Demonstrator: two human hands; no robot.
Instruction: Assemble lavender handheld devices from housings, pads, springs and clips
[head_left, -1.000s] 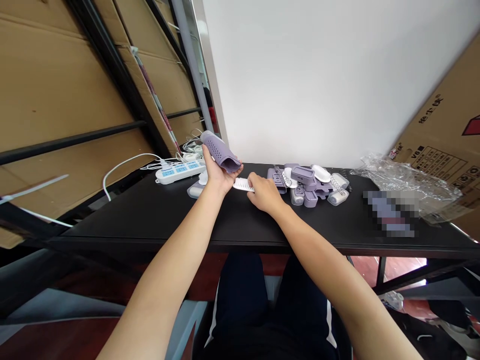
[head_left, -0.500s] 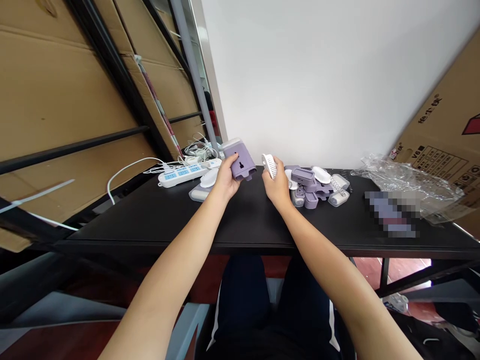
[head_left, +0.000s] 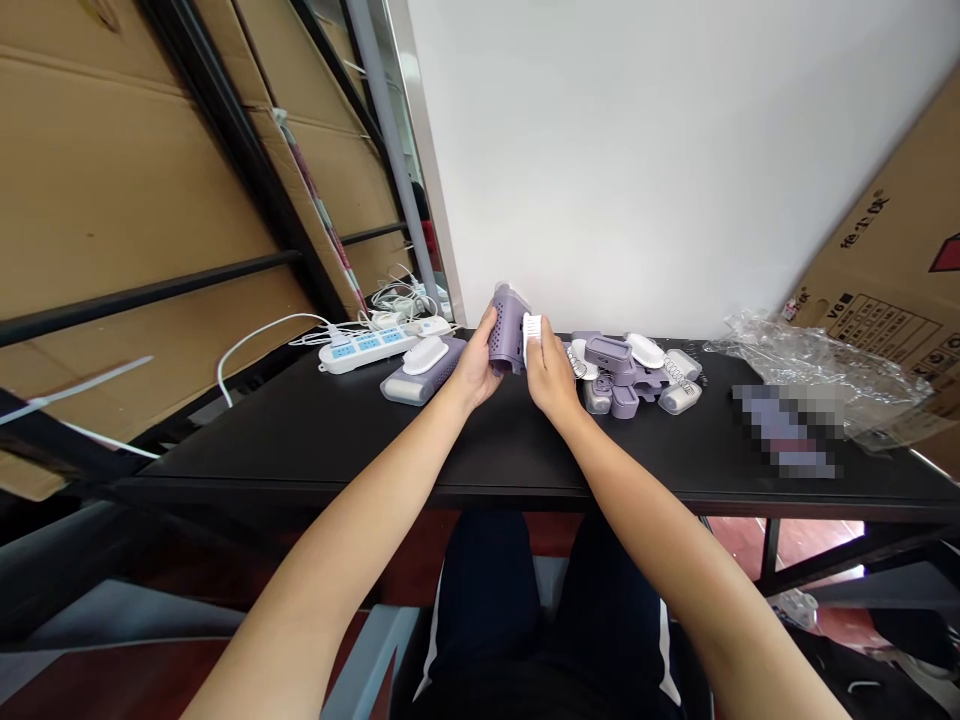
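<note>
My left hand (head_left: 477,362) is closed around a purple perforated plastic housing (head_left: 508,325), which is tilted so its dotted side shows. In my right hand (head_left: 550,372) is a white brush head (head_left: 532,328) with short ribs or bristles, held against the right side of the housing. Whether the two parts are joined cannot be made out. Left of my left hand lies a purple unit with a white oval pad (head_left: 424,355) on top. Beside my right hand is a pile of purple parts (head_left: 624,375), with white oval pieces, clear caps (head_left: 680,397) and metal springs (head_left: 676,371).
A white power strip (head_left: 367,347) with tangled white cables stands at the table's back left. Crumpled clear plastic (head_left: 825,365) and a blurred flat object (head_left: 784,430) lie on the right. A cardboard box (head_left: 885,290) leans behind them; a white wall (head_left: 660,160) rises behind the black table (head_left: 360,440).
Both hands have come together. The housing has been turned from its slotted face to its dotted side, and the white brush head now meets it.
</note>
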